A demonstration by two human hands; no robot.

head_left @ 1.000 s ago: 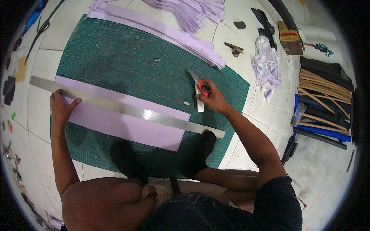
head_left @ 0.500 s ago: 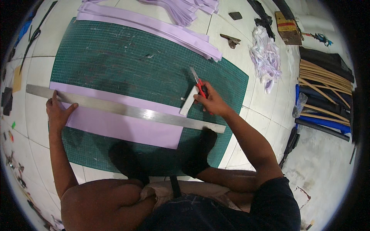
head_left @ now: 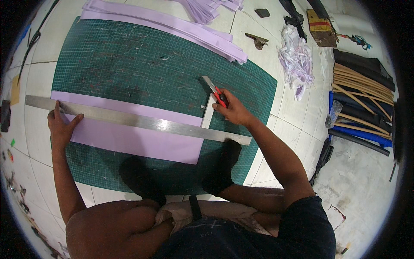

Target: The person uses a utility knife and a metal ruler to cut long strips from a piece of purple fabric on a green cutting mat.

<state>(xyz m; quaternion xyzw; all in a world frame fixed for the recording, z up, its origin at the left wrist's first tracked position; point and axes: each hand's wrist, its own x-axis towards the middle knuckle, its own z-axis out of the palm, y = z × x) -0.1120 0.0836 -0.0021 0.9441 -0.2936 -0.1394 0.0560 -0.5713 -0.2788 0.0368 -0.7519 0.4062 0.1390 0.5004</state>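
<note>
A long metal ruler [head_left: 142,121] lies slantwise across a lilac sheet of material [head_left: 133,140] on a green cutting mat [head_left: 129,60]. My left hand [head_left: 61,128] presses on the ruler near its left end, thumb and forefinger spread apart. In my right hand [head_left: 233,110] is a red utility knife [head_left: 221,98], its blade end pointing up and left over the mat. Beneath those fingers a white flat bar [head_left: 208,115] runs down to the ruler's far edge, by the sheet's right end. Whether my fingers grip the bar or only rest on it I cannot tell.
Stacked lilac strips [head_left: 164,26] lie along the mat's far edge. To the right are a heap of pale scraps [head_left: 296,60], a metal clamp-like piece [head_left: 257,39], a box [head_left: 321,28] and wooden sticks [head_left: 358,77]. My dark-socked feet [head_left: 226,166] stand on the near edge.
My right hand has shifted slightly left with the knife, whose tip has swung further left. The white bar now stands closer to upright, its lower end against the ruler. My left hand stays on the ruler.
</note>
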